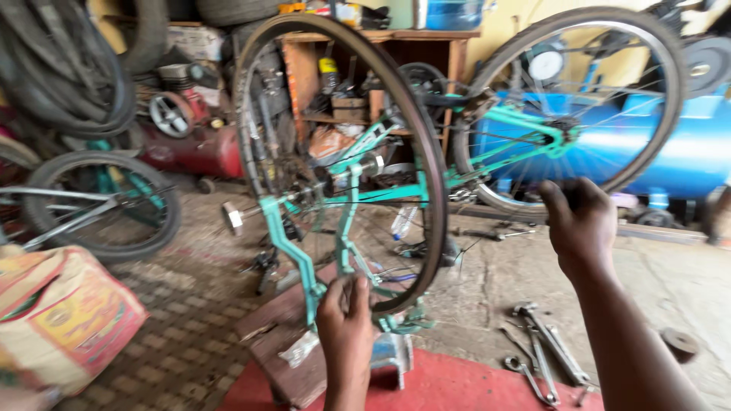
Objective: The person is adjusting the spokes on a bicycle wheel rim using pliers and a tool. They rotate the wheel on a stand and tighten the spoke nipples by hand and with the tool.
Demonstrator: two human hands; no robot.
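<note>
We've got left hand (346,316) pinched on the near front wheel (343,164); right hand (580,221) loosely curled, touching rear wheel (572,110); wrenches (544,354) near right

Single head view, looking forward and down, close on upturned bicycle (358,190); workshop floor (670,281) below.
</note>
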